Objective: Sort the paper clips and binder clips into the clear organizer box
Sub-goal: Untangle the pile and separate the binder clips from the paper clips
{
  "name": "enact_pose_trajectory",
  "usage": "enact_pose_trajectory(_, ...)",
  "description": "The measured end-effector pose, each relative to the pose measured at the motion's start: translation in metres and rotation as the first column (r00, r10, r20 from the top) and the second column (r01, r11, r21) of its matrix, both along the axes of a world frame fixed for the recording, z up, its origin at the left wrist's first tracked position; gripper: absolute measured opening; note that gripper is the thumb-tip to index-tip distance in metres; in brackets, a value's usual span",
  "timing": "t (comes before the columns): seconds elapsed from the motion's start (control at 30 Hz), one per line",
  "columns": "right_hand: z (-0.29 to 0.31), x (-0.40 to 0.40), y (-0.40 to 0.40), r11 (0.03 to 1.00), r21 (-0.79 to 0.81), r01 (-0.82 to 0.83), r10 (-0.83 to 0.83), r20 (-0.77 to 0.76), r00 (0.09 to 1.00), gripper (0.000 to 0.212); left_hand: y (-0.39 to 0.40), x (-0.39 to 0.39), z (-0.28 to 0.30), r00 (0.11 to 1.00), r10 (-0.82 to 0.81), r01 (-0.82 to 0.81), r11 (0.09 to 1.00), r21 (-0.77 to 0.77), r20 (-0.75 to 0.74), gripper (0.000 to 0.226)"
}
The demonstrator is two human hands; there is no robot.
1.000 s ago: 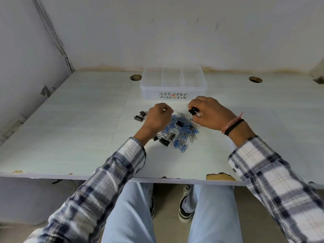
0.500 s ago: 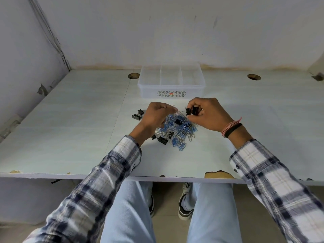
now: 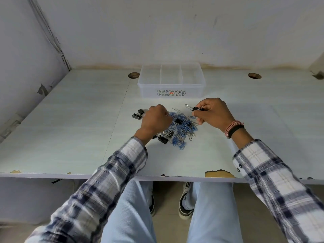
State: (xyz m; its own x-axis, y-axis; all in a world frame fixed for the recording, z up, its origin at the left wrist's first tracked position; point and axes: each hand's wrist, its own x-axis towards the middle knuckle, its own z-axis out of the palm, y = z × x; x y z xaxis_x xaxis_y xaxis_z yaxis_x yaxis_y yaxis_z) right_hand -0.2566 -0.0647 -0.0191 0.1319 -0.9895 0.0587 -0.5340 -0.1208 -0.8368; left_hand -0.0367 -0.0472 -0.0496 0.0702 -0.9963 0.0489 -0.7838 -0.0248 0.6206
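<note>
The right hand (image 3: 213, 114) pinches a binder clip (image 3: 194, 108) above the pile (image 3: 180, 129) — the left hand (image 3: 154, 120) grips tangled paper clips. Strands may snag and scatter — the box (image 3: 171, 83) sits empty beyond.

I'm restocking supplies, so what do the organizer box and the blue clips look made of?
Organizer box: likely plastic, translucent and frosted, since its dividers show through the walls. Blue paper clips: thin bent wire, apparently colour-coated; metal underneath is only a guess.
</note>
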Motion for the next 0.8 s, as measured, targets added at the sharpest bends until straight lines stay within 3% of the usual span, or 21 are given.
enact_pose_trajectory(0.07,-0.002,-0.002,0.0,1.0,0.007,0.012,-0.012,-0.003,1.0,0.014,0.002,-0.007,0.002,0.991,-0.002,0.005,1.0,-0.027,0.134,0.032)
enact_pose_trajectory(0.13,-0.003,-0.004,0.0,1.0,0.009,0.018,-0.018,-0.009,1.0,0.015,0.003,-0.015,0.003,0.986,-0.042,0.048,0.998,-0.033,0.163,0.041)
enact_pose_trajectory(0.27,-0.004,-0.009,-0.002,0.999,0.008,0.036,-0.036,-0.015,0.999,0.015,-0.004,-0.026,0.003,0.973,-0.086,0.079,0.996,0.037,0.214,0.036)
enact_pose_trajectory(0.47,-0.006,-0.016,-0.005,0.996,-0.013,0.083,-0.084,-0.043,0.996,0.011,-0.011,-0.03,0.004,0.976,-0.144,0.127,0.986,0.111,0.163,0.043)
enact_pose_trajectory(0.8,-0.013,-0.017,-0.006,0.993,0.044,0.111,-0.113,0.044,0.993,0.011,-0.007,-0.038,0.006,0.968,-0.156,0.148,0.988,0.055,0.195,0.036)
